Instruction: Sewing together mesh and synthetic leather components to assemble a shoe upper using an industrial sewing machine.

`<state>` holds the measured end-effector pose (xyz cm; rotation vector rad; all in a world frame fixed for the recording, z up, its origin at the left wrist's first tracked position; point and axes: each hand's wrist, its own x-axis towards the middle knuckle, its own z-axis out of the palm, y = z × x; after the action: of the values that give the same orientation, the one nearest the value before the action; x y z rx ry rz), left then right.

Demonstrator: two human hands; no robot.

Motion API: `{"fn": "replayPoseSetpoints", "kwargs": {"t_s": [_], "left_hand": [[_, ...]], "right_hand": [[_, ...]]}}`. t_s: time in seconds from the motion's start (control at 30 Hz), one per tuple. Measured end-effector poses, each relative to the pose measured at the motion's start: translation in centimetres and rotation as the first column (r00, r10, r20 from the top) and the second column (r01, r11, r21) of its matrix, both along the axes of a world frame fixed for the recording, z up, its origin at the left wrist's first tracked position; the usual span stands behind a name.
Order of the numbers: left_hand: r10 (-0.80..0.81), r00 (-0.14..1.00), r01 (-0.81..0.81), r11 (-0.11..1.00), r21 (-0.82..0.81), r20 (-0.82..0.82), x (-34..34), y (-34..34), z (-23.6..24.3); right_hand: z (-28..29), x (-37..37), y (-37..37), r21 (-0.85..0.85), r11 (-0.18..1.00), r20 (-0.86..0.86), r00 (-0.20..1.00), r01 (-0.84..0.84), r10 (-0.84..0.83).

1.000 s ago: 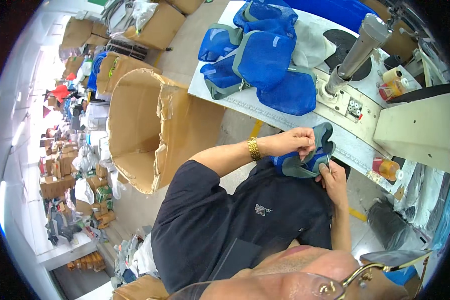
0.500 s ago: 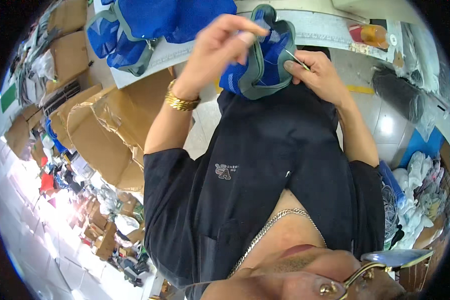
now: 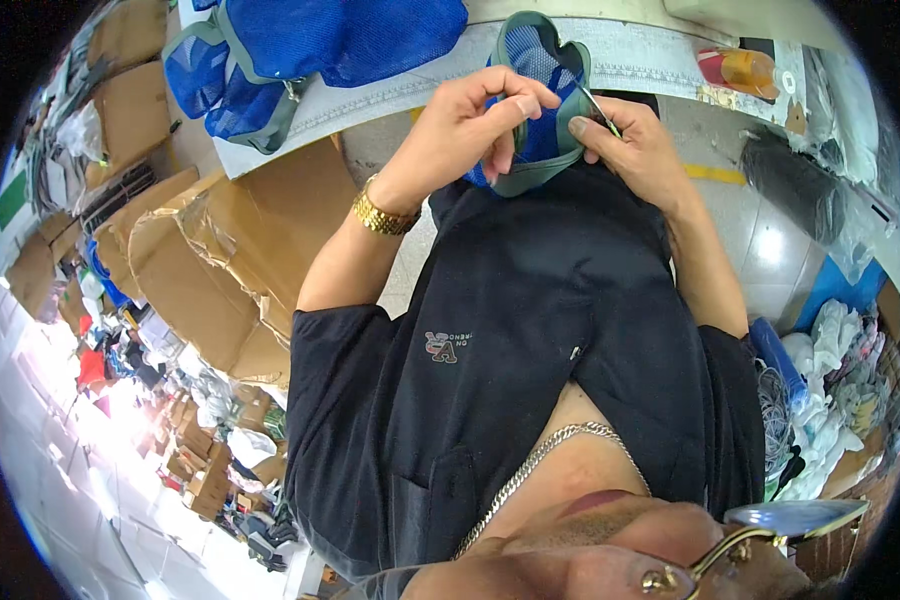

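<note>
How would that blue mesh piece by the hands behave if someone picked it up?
The blue mesh piece would probably flop, since its grey-green edging bends in loose curves. It is likely light for its size, as the netting looks thin.

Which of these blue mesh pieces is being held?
The rightmost blue mesh piece, pinched by the right hand; the other pieces lie heaped on the white table, farther left.
</note>
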<state>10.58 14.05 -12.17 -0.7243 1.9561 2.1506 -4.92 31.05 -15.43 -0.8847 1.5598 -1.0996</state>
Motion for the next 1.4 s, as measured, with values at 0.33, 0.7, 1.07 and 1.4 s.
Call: {"fn": "replayPoseSetpoints", "kwargs": {"t_s": [0.33, 0.7, 1.07, 1.4], "left_hand": [[-0.077, 0.975, 0.051, 0.991, -0.124, -0.209, 0.3, -0.7, -2.6], [-0.227, 0.966, 0.07, 0.689, -0.722, -0.123, 0.4, 1.9, -0.1], [0.517, 0.842, -0.524, 0.717, 0.459, 0.154, 3.1, 1.8, -7.2], [0.517, 0.853, -0.505, 0.781, 0.367, 0.073, 3.8, 2.0, -7.6]], "right_hand": [[0.0, 0.7, 1.2, -0.072, 0.997, -0.048, 0.999, -0.027, 0.023], [2.3, 1.1, -1.6, -0.008, 0.999, 0.097, 0.995, 0.033, -0.032], [-1.8, 1.5, -0.4, 0.015, 0.998, -0.4, 0.915, 0.068, -0.056], [-1.6, 2.8, 0.0, 0.041, 0.999, -0.415, 0.91, 0.019, 0.0]]}}
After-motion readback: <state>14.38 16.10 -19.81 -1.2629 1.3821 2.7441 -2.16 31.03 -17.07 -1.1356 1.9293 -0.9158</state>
